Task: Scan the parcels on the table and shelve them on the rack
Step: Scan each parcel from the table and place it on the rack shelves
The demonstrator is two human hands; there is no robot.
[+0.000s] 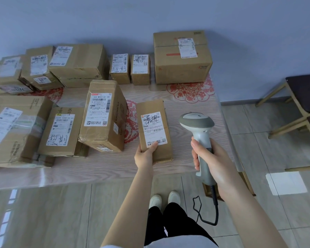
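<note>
Left hand (147, 154) grips box (155, 130) near edge, label up; right hand (207, 156) fingers wrapped round scanner (200, 135), aimed at label.

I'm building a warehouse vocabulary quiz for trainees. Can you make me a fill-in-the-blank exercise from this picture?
1. The right hand grips a grey-and-white ____ with a black cable.
2. The left hand holds the near end of a small parcel, thumb on its white ____.
3. The largest box stands at the far ____ corner of the table.
4. Just left of it stand ____ small boxes side by side.
Missing words: scanner; label; right; two.
</note>
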